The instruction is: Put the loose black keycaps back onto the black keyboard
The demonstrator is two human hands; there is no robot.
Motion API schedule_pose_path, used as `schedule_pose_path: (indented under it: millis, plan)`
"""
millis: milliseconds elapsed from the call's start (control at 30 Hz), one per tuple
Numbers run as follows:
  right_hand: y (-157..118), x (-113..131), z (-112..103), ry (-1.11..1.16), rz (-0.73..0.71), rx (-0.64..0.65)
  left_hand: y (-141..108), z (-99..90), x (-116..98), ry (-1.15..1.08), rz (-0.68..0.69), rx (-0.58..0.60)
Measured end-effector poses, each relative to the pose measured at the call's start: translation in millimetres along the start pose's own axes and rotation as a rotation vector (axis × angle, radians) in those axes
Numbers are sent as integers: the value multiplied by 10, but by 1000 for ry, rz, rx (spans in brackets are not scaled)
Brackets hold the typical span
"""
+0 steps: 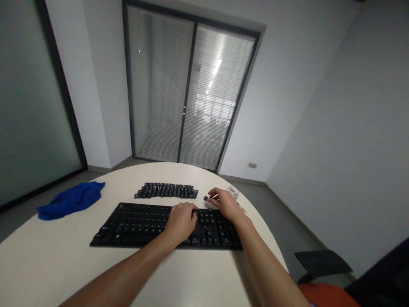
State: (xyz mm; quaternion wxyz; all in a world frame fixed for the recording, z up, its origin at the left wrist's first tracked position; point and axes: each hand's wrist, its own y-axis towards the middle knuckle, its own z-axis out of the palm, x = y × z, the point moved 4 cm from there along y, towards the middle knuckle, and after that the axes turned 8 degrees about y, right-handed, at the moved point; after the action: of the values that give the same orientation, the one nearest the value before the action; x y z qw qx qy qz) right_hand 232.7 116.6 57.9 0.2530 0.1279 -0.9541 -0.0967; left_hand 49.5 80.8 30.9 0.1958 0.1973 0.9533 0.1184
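A black keyboard (140,228) lies across the round table in front of me. My left hand (181,219) bears down on its middle, fingers curled towards the far edge and the fingertips mostly hidden. Past the keyboard's upper right part, my right hand (223,202) has thumb and forefinger brought together at a small dark keycap (205,198); a whitish bit shows beside the fingertips. Loose black keycaps (166,190) stand in rows behind the keyboard, left of my right hand.
A crumpled blue cloth (73,199) lies on the left of the pale table (57,251). Something clear or white (233,192) sits behind my right hand, near the table's rim. To the lower right is a chair with an orange seat (326,295) and black armrest (322,262).
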Motion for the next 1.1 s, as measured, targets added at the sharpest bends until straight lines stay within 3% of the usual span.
schedule_pose_path:
  millis: [67, 167, 500, 933, 1100]
  plan:
    - [-88, 87, 19, 220, -20, -35, -2, -9, -4, -1, -2, 3]
    - [-188, 161, 90, 316, -60, -22, -8, -24, -11, -8, 1, -2]
    - [-285, 91, 44, 351, -251, 57, 11, 24, 6, -14, 3, -1]
    - [-315, 132, 55, 284, -262, 102, 8, 7, -1, 10, -3, 16]
    - [-318, 147, 37, 200, -206, 83, 5, 9, 0, 5, 6, 4]
